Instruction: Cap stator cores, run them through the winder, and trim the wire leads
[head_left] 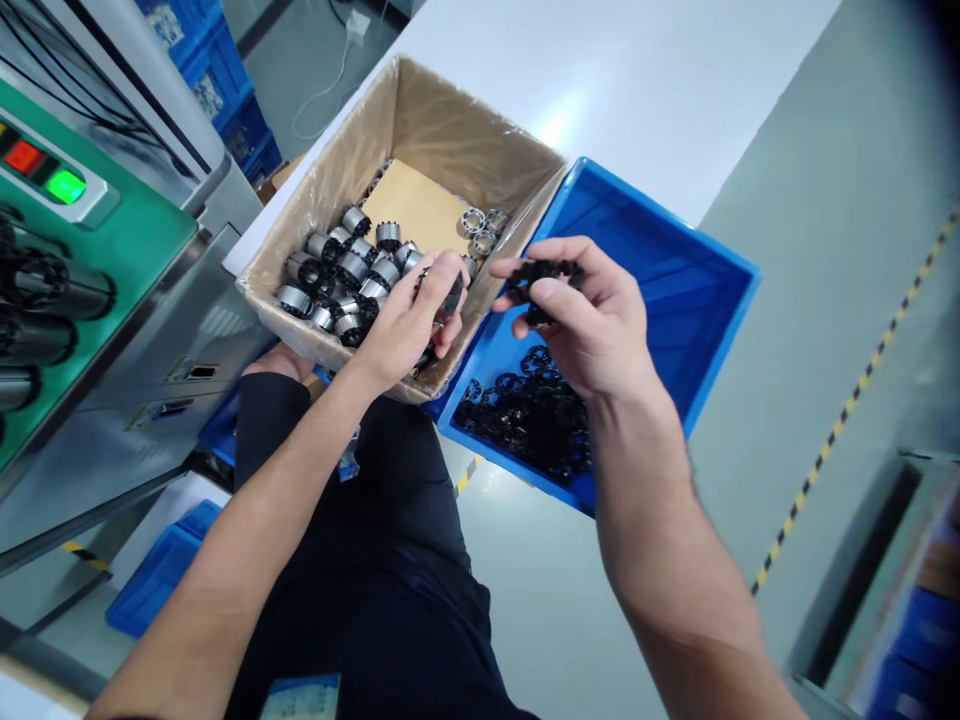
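1. Cardboard carton (pixel 480 115), lined with clear, crinkled plastic film, on the white tabletop (pixel 600 70). Inside: a loose heap of short steel cylinders (pixel 352 268) with black toothed ends, lying at all angles; a flat tan cardboard sheet (pixel 420 212); a few open metal rings (pixel 484 230) near the right-hand wall.
2. Blue plastic bin (pixel 667 250), smooth-walled, just beside the carton. Black openwork rings (pixel 525 415) piled in its near end, thin and notched, tangled together.
3. My left hand (pixel 416 320) is over the carton's near right corner, thumb and fingers closed round a dark piece (pixel 453 296); my grip hides most of its shape.
4. My right hand (pixel 600 310), above the bin, pinches a small cluster of black toothed rings (pixel 551 272), matte, bunched between thumb and fingers.
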